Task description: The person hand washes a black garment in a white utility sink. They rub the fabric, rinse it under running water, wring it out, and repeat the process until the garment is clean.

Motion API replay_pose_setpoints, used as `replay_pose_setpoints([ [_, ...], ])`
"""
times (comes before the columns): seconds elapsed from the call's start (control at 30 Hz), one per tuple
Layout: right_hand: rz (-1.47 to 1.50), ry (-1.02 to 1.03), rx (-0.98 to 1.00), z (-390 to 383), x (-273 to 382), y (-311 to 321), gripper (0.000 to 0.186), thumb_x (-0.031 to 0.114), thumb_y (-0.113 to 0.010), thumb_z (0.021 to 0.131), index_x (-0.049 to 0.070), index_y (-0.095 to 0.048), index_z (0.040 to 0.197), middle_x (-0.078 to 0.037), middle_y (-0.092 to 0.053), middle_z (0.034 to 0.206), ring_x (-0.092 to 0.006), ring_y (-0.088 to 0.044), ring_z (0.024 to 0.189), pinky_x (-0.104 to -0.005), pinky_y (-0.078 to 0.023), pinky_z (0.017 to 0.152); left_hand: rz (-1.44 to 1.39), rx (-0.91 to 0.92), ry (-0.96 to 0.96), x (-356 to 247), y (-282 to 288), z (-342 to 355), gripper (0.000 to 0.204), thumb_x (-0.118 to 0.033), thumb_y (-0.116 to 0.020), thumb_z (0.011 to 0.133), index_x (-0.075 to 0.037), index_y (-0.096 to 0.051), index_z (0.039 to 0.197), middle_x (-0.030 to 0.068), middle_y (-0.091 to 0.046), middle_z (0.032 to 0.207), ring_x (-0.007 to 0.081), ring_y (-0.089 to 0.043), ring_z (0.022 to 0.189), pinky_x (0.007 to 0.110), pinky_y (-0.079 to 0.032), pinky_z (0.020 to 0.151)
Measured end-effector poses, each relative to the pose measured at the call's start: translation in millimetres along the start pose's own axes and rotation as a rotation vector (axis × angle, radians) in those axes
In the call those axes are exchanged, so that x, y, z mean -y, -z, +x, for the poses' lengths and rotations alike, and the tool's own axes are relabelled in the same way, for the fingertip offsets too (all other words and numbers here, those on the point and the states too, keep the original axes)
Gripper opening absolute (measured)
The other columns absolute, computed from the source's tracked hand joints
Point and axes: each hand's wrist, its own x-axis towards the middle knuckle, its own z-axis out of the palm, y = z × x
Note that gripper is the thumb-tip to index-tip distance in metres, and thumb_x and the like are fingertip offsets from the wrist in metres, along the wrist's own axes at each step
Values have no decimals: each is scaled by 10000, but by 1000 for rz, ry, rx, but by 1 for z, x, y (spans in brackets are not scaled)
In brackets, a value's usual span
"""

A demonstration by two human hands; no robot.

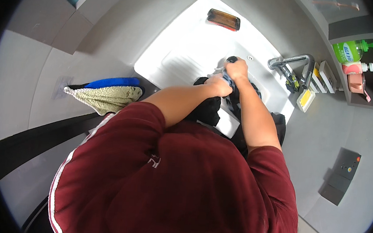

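Note:
Over the white sink (182, 38), my left hand (219, 86) and my right hand (236, 69) are both closed on a bunched dark cloth (227, 79). The right hand is a little farther away than the left, and a dark end of the cloth sticks out past it. More dark wet-looking fabric (208, 111) lies below my left forearm and over the sink's near edge. Whether it is one piece with the held cloth, I cannot tell. Some whitish suds or light fabric shows beside the hands.
A brown oblong block (223, 20), perhaps a scrubbing brush, rests on the far sink rim. The faucet (293, 66) stands to the right, near wall-mounted soap holders (320, 79). A shelf holds a green pump bottle (348, 51). Towels (108, 94) hang at left.

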Motion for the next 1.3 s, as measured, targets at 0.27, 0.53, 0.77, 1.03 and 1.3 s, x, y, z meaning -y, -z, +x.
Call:
replay_pose_setpoints([
  [0.27, -334, -246, 97, -21, 34, -9, 346, 181, -608, 795, -15, -697, 1066, -235, -661, 1166, -340, -644, 1101, -389, -508, 955, 206, 8, 29, 10, -8, 3, 523, -337, -615, 846, -92, -575, 1306, 152, -594, 1320, 288, -570, 1229, 386, -465, 1006],
  [0.53, -384, -85, 55, -17, 18, -23, 331, 166, -596, 807, 6, -695, 1079, -223, -669, 1145, -341, -631, 1114, -407, -501, 964, 209, 27, 1, 13, -6, 1, 532, -442, -535, 876, -113, -600, 1288, 140, -592, 1332, 297, -564, 1235, 403, -444, 1029],
  [0.77, -346, 33, 97, -21, 9, -15, 402, 285, -586, 810, 11, -695, 1084, -236, -672, 1115, -372, -634, 1080, -419, -497, 958, 195, 74, 38, 14, 0, -7, 547, -285, -607, 799, -71, -576, 1302, 156, -579, 1341, 296, -557, 1244, 388, -446, 1040],
  [1.03, -393, -7, 183, -46, 34, -5, 415, 333, -567, 803, 7, -737, 994, -225, -694, 1065, -357, -666, 1027, -389, -517, 913, 271, 66, -41, 17, -3, -14, 452, -315, -619, 810, -96, -645, 1205, 157, -654, 1210, 296, -621, 1144, 393, -494, 952],
  [1.3, -279, -311, 68, -48, 30, -7, 375, 216, -617, 765, 0, -701, 1060, -224, -685, 1106, -340, -661, 1063, -388, -514, 925, 379, -57, -156, 19, -14, -21, 382, -370, -606, 826, -96, -702, 1074, 167, -688, 1132, 305, -655, 1073, 395, -515, 894],
])
